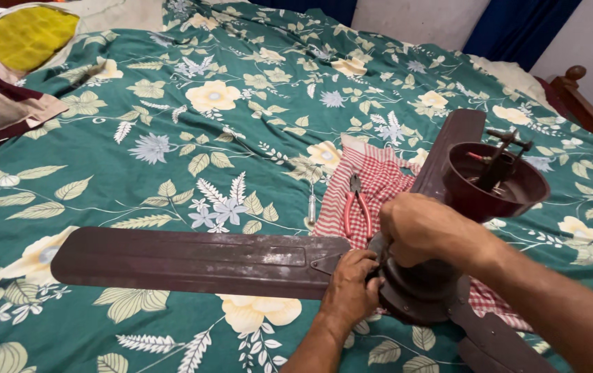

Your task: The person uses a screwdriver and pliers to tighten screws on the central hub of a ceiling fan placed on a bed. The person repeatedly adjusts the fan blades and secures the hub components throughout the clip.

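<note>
A dark maroon ceiling fan lies on a bed, its motor housing (414,293) near the lower middle. One long blade (193,261) stretches left, another (448,148) runs up and right, a third (497,349) points to the lower right. My left hand (349,290) presses where the left blade joins the motor. My right hand (424,228) grips the top of the motor housing. The fan's canopy cup (493,181) with its down rod (500,155) sits just right of my right hand.
Red-handled pliers (357,207) lie on a red and white checked cloth (379,183) under the fan. A small silver tool (312,206) rests left of the cloth. The green floral bedsheet (227,110) covers the bed; pillows (13,69) at far left, wooden bedpost (576,76) at right.
</note>
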